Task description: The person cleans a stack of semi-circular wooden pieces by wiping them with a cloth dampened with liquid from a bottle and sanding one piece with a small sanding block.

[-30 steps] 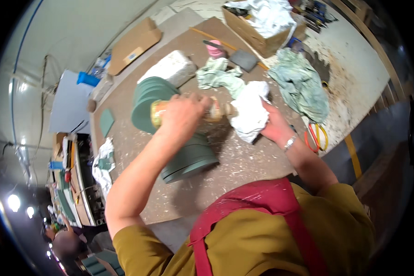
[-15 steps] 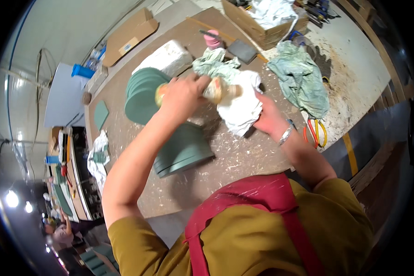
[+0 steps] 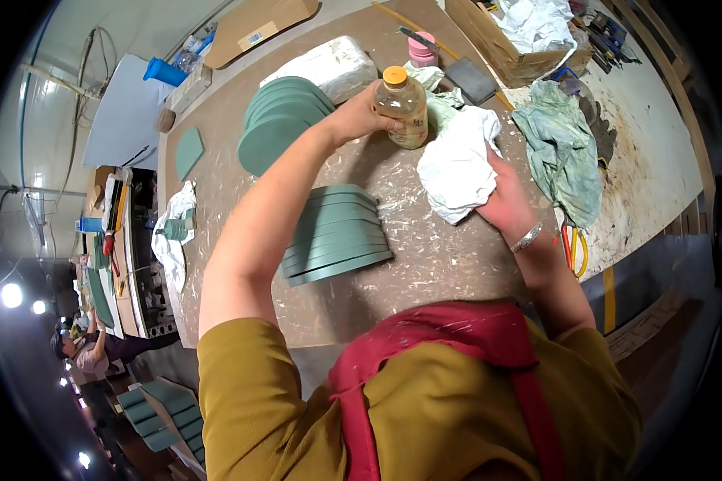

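Note:
My left hand (image 3: 363, 119) is wrapped round a clear bottle (image 3: 409, 120) with an orange cap, held upright over the far middle of the workbench. A white cloth (image 3: 459, 164) hangs bunched from my right hand (image 3: 507, 196), to the right of the bottle. Part of that hand is hidden by the cloth. Left of the bottle, round-edged green pieces (image 3: 274, 128) lie in an overlapping pile. Nearer to me, a second stack of green pieces (image 3: 337, 232) stands on the bench below my left forearm.
Beyond the piles sits a white wrapped block (image 3: 329, 68). A pink container (image 3: 423, 50) and a grey flat plate (image 3: 470, 80) are at the back. To the right lie a green cloth (image 3: 559, 144), orange-and-yellow-handled pliers (image 3: 574, 250) and a cardboard box (image 3: 497, 48) with white cloth.
The bottle has gone from tipped against the white cloth to upright, capped end up. My right hand and the cloth have drawn apart from it.

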Demonstrator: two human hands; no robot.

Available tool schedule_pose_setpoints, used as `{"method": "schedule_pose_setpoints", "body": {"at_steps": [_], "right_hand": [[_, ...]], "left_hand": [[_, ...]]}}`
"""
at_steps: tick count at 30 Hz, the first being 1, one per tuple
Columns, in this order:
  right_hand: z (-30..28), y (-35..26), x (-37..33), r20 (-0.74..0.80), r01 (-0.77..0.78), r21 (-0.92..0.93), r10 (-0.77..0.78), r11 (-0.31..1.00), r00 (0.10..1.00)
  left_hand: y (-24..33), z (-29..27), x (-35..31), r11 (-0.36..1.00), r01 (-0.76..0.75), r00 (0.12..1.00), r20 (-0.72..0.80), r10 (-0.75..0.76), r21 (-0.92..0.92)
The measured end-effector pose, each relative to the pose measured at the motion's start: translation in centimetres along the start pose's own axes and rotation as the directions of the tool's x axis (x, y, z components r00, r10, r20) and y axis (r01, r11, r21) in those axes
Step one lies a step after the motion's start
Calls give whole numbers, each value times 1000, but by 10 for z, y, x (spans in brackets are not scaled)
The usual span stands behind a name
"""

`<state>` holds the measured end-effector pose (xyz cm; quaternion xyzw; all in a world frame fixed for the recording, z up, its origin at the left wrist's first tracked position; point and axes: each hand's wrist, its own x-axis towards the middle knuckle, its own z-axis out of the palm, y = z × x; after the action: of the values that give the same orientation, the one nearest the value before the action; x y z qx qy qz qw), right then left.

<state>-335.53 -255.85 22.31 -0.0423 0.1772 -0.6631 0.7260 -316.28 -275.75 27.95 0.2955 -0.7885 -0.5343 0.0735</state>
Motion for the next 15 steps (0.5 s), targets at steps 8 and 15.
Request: {"method": "schedule_pose_setpoints", "body": {"at_steps": [8,15], "right_hand": [[-4,3,-33,-50,34,-109,-40,993,998],[80,30,-40,-10,141,-602,-184,786,983]], "left_hand": [[59,-46,-166,977,100,944,-329,-33,190],[35,25,-287,880,206,955,-283,-86,428]]}}
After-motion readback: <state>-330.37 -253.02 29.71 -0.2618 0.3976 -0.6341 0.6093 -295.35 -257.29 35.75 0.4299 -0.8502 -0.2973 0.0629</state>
